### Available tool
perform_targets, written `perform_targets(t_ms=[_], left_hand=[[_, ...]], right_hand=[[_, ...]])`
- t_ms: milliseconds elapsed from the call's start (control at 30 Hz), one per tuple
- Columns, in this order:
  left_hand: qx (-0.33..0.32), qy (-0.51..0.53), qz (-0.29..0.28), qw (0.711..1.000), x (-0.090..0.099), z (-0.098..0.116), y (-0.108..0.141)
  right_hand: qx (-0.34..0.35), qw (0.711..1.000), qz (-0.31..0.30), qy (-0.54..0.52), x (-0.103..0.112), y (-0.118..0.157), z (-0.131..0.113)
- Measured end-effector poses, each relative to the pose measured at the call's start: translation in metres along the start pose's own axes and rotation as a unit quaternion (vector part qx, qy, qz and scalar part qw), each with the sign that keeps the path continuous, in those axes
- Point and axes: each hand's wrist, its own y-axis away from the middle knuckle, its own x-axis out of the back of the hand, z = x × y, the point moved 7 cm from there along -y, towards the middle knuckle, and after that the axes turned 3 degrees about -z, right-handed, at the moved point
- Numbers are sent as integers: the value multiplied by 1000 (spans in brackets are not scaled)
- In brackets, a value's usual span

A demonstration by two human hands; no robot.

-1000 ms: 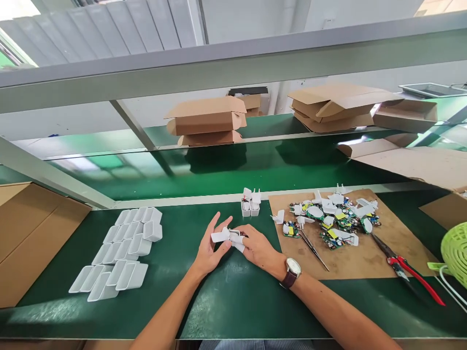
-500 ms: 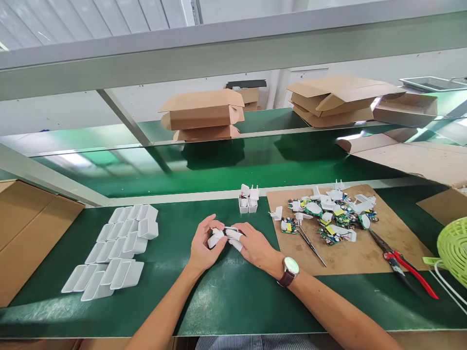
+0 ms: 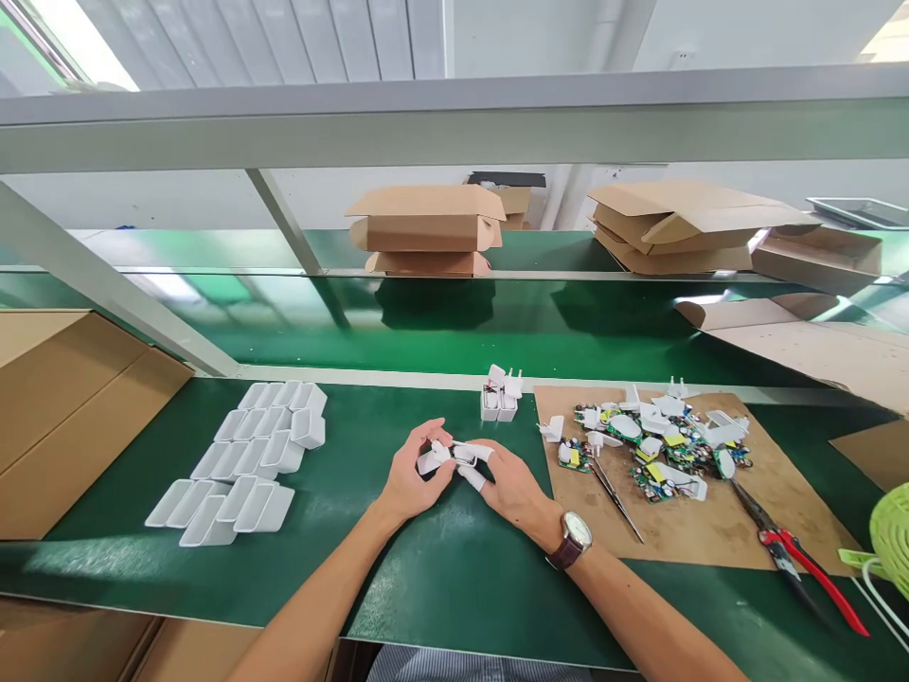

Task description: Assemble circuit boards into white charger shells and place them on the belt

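Observation:
Above the green tabletop, my left hand (image 3: 418,478) is closed on a white plastic charger piece (image 3: 433,458). My right hand (image 3: 517,491) grips the white charger housing (image 3: 465,455) beside it, thumb and finger wrapped in white finger covers. Something dark shows inside the housing; fingers partly hide it. Just beyond my hands stand two white charger housings (image 3: 498,403) side by side, with plug pieces sticking out of their tops. To the left, several open white housings (image 3: 259,426) lie in rows.
On a brown board (image 3: 589,511) at the right lie several circuit boards (image 3: 668,455) with white plug parts, tweezers (image 3: 616,497) and red-handled cutters (image 3: 788,549). A green basket (image 3: 891,540) stands at the right edge. Cardboard boxes (image 3: 430,232) sit on the rear shelf.
My head view has turned, so the bench appears levelled and shifted right. Both hands stay together on the charger parts, and the dark-centred housing shows more clearly between them.

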Motion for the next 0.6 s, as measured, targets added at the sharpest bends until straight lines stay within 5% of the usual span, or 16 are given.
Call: perform_targets(t_ms=[167, 300, 367, 500, 600], left_hand=[[5, -12, -7, 1000, 0, -2, 1], [16, -19, -1, 1000, 2, -4, 2], [-1, -48, -7, 999, 0, -2, 3], [-91, -123, -13, 988, -6, 16, 5], [-151, -154, -2, 976, -8, 30, 5]], right_hand=[[1, 1000, -27, -15, -5, -3, 1], [-78, 983, -2, -166, -7, -7, 12], [-172, 935, 12, -310, -13, -6, 22], [-304, 782, -27, -544, -31, -2, 20], [-329, 733, -41, -594, -32, -3, 13]])
